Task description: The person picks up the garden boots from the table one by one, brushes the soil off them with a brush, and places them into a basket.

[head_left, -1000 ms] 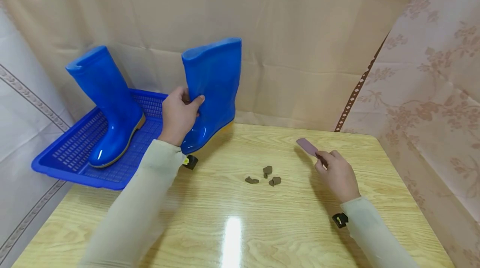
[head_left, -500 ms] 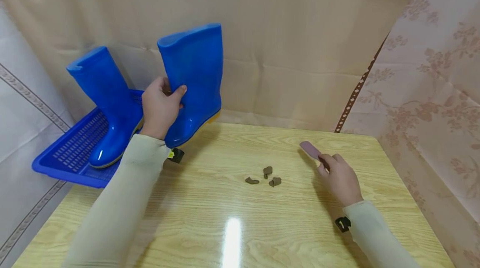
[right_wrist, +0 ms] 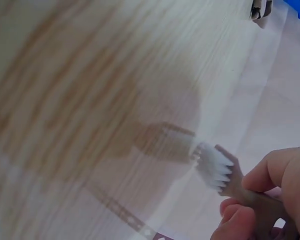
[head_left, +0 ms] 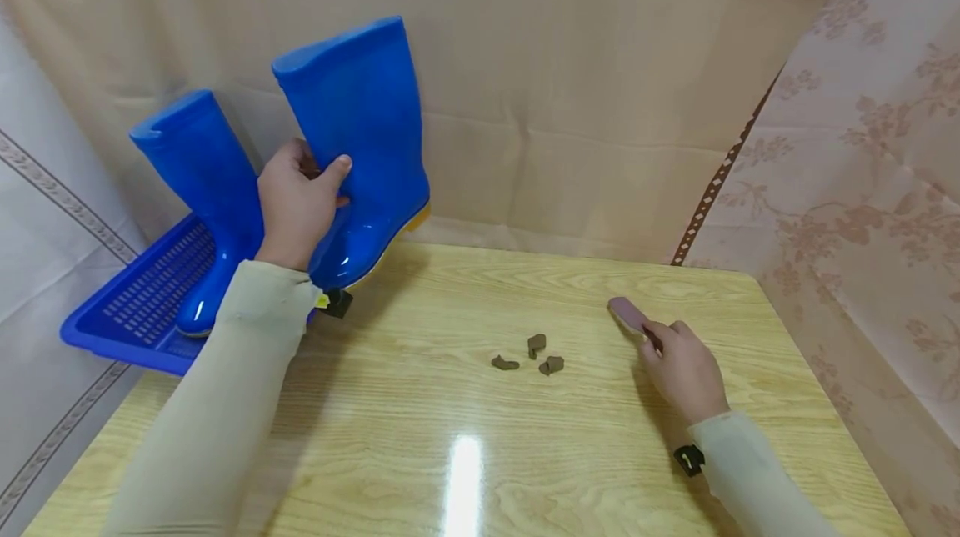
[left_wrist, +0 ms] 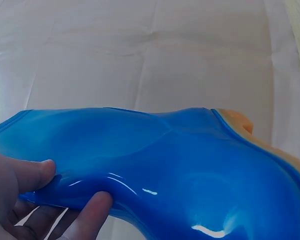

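My left hand grips a blue rain boot at the front of its shaft, thumb on the near side. The boot is raised off the table and tilted, its yellowish sole showing in the left wrist view. Beside it, a matching blue rain boot stands in a blue plastic basket; my left hand and sleeve cover part of both. On the right, my right hand pinches the handle of a small mauve brush. In the right wrist view the brush's white bristles face the table.
Three brown clumps lie in the middle of the wood-grain table. A beige cloth hangs behind it, and a flowered cloth hangs along the right side.
My left hand has carried the boot leftward and up, closer to the basket, and tilted it more. My right hand with the brush has shifted slightly right and down.
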Demonstrator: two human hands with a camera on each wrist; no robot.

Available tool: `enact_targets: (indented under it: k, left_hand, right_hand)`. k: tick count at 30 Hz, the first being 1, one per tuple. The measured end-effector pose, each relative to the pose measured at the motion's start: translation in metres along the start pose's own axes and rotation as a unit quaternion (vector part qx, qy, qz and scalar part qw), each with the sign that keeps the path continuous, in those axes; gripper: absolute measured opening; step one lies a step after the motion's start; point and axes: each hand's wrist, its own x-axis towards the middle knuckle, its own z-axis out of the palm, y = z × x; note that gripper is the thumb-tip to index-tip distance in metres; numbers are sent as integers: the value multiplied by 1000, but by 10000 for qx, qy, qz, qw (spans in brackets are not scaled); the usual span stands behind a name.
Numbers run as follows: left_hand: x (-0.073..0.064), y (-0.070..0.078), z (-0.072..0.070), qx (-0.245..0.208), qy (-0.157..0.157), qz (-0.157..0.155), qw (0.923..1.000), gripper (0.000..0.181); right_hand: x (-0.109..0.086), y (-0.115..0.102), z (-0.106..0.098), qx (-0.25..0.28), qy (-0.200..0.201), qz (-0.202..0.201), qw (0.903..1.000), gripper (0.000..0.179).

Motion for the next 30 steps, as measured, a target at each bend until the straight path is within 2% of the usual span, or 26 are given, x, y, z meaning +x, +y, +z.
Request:
enact_targets:
  k: [4, 12, 16, 20, 23, 26, 30]
  left_hand:
    - [4, 3, -2, -36, 154, 199, 9997, 43]
    - [9, 4, -18, 84, 405, 40, 9991, 44]
    - [13, -1, -27, 245, 618, 111, 9977, 39]
    - [18, -8, -42, 228, 774, -20, 9967, 34]
    - [19, -13, -53, 259, 891, -189, 9955, 29]
    - [20, -19, -60, 480, 965, -302, 9937, 23]
    - [21, -28, -62, 909, 991, -297, 9905, 25]
  right_hand:
    - [-4, -2, -1, -209, -195, 192, 9994, 35]
    - [-10, -7, -4, -750, -662, 253, 9947, 33]
    - [-10, -7, -5, -748, -878, 286, 9929, 32]
    - [-10, -6, -5, -628, -1103, 399, 9911, 18]
    - [-9, -6, -4, -509, -1263, 458, 9896, 16]
    - [-9, -6, -3, -456, -1304, 436, 9894, 20]
    - [-11, -6, -3, -474, -1252, 424, 9901, 22]
